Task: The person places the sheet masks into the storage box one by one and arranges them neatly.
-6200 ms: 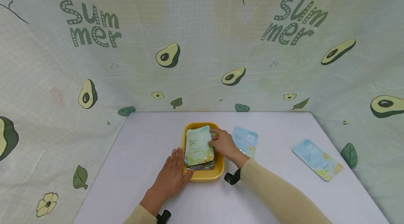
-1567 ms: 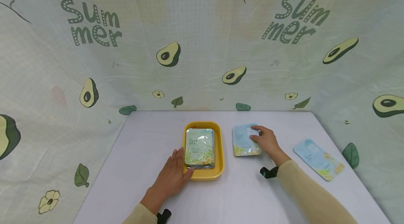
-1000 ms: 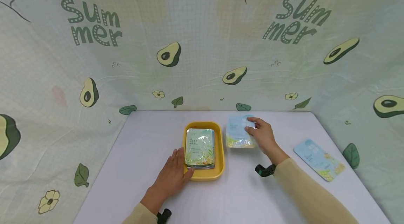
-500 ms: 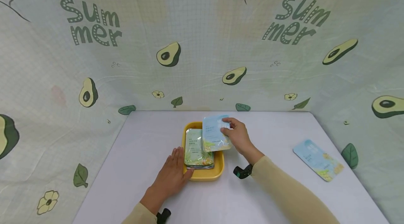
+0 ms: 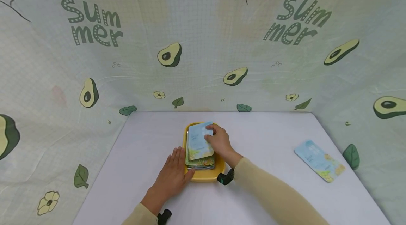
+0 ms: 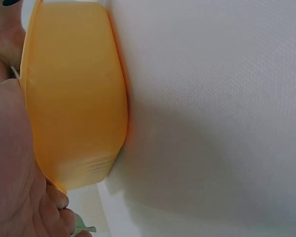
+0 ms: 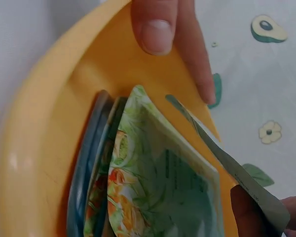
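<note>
A light blue sheet mask packet (image 5: 199, 142) is pinched at its right edge between the thumb and fingers of my right hand (image 5: 220, 142). It is over a yellow tray (image 5: 207, 175), above a stack of packets topped by a green sheet mask packet (image 5: 203, 162). In the right wrist view the blue packet (image 7: 227, 158) tilts, with a gap between it and the green one (image 7: 158, 168). My left hand (image 5: 172, 174) lies with straight fingers along the tray's left rim, thumb at the front corner. From the left wrist, the palm (image 6: 10, 158) shows against the tray's side wall (image 6: 79, 94).
Another light blue packet (image 5: 319, 161) lies slanted on the white table (image 5: 269, 147), far to the right. A fabric backdrop (image 5: 203, 41) with avocado prints rises behind the table.
My right hand has put a green packet on the stack, picked up the blue packet from right of the tray and carried it left over the tray. The left hand has stayed at the rim.
</note>
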